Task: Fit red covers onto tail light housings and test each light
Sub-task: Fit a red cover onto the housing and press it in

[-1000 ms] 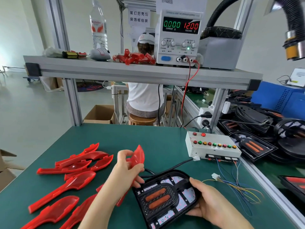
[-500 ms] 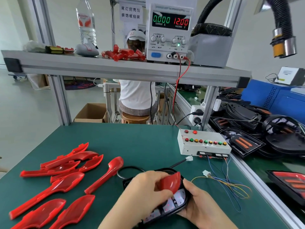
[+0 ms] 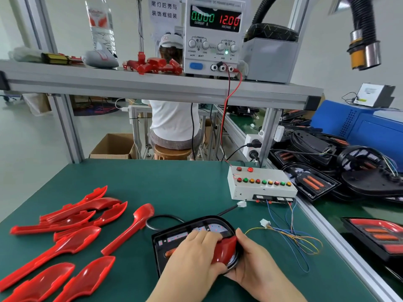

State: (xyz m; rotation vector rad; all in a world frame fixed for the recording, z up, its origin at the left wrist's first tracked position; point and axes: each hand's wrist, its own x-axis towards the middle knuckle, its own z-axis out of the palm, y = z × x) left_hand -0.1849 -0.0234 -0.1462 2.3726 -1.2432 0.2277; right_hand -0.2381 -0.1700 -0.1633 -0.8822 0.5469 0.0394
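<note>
The power supply [image 3: 214,35] display reads 0.000 over "CURRENT A" and 12.00 over "VOLTAGE V". The hanging paper sign [image 3: 164,10] reads 尾灯后壳与装饰框组装.

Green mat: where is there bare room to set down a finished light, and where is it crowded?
Free: the strip of green mat behind the housing, between the loose red covers and the test box. Also the near corner right of the right hand, below the wires. Crowded: left, among the covers; right, among the wires.
</note>
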